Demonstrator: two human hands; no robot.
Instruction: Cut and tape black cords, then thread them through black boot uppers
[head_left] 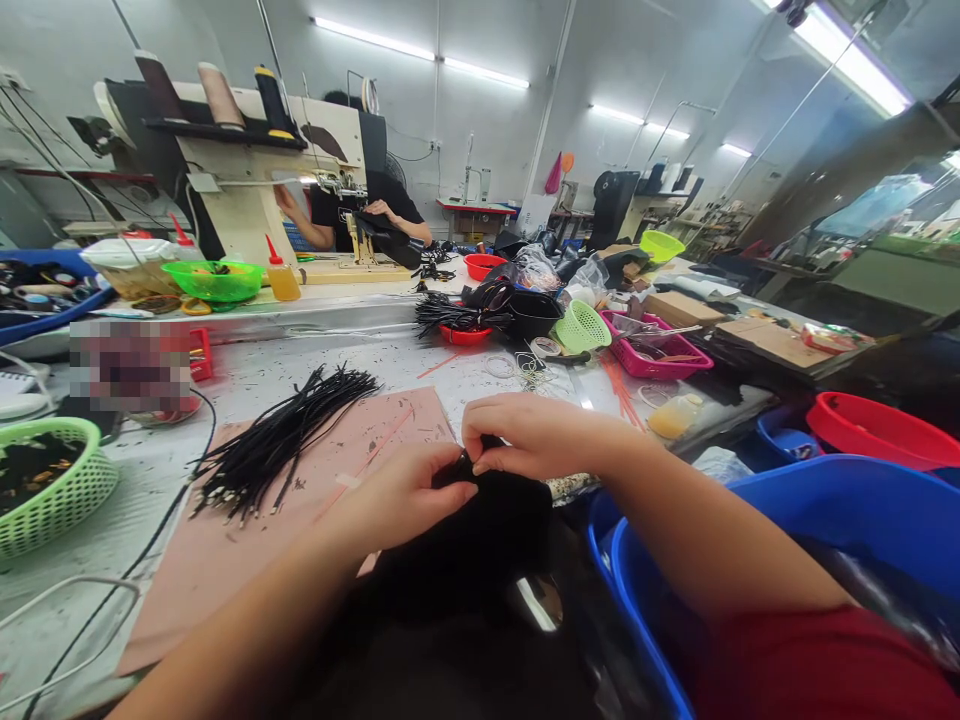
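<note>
Close together at the table's near edge, my left hand (424,490) and my right hand (521,435) both pinch the upper edge of a black piece of material (491,520). It hangs dark and soft-looking below my fingers; its full shape is lost in the black area over my lap. Thumbs and forefingers meet around a small dark part that I cannot make out. Left of my hands, a bundle of thin black straps (289,440) with pale tips lies on a pinkish board (405,425).
A green basket (56,490) stands at the left, a blue tub (757,500) at my right. Farther back are a red bowl (465,336) under black straps, a pink basket (664,365) and a sewing machine (247,180). Another person (367,215) works behind that machine.
</note>
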